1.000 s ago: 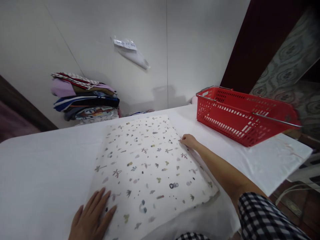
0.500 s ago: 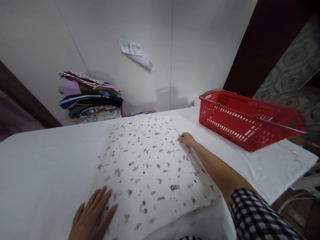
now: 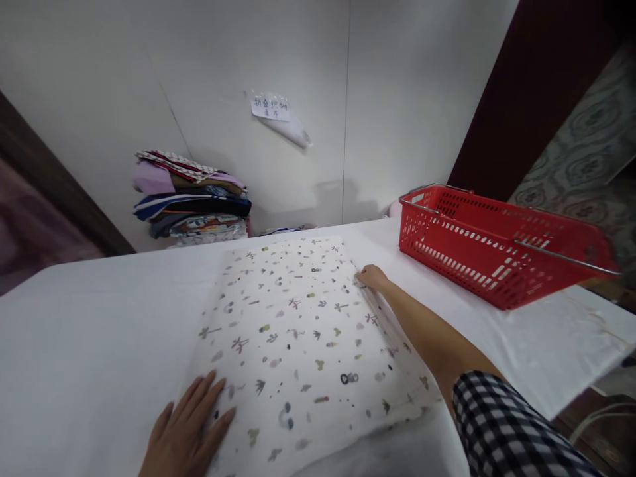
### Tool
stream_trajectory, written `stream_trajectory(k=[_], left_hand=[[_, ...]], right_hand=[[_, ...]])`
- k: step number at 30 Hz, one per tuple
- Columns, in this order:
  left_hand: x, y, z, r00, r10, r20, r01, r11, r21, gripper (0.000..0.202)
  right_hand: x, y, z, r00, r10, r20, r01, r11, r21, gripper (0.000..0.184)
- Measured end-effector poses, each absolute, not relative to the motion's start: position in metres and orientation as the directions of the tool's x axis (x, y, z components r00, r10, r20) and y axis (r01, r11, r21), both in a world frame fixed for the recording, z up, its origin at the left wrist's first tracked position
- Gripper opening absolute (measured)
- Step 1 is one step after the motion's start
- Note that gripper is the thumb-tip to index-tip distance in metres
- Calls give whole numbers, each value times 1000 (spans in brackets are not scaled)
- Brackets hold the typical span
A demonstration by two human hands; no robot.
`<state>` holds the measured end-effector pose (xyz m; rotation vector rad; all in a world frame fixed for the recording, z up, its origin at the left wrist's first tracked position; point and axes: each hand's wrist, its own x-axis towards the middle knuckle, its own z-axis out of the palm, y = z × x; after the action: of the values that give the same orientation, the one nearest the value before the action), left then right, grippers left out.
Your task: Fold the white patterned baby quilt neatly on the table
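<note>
White-covered table (image 3: 114, 331): broad, flat support. Cloth with palm-tree motifs (image 3: 298, 351): laid out mid-table, within reach of both hands. Red perforated basket (image 3: 489, 248), wire-handled: on the table's right, clear of the cloth. Folded-garment stack (image 3: 191, 205): against the wall. Left hand (image 3: 191, 427): fingers spread flat, gripping nothing, apparently steadying the near-left edge. Right hand (image 3: 372, 277): fingertips pinching the right edge, seemingly to control it.

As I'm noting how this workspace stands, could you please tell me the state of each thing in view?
Printed cloth: spread out
Left hand: open, palm down, fingers on the cloth
Right hand: fingers closed at the cloth's right edge
Red basket: upright
Clothes stack: folded, piled
Paper sign: lower part curled
</note>
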<state>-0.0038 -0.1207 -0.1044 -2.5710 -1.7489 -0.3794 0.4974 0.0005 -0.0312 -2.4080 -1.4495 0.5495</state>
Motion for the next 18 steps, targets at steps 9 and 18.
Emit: stream_trajectory(k=[9,18], left_hand=[[-2,-123,-106,335,922,195,926,-361,114,53],[-8,-122,-114,317,932,175,929,-342,143,57]], right_hand=[[498,16,-31,450,881,-148,785,-469,-404,24],[505,30,-37,426,893,-145,806,-448,-386,25]])
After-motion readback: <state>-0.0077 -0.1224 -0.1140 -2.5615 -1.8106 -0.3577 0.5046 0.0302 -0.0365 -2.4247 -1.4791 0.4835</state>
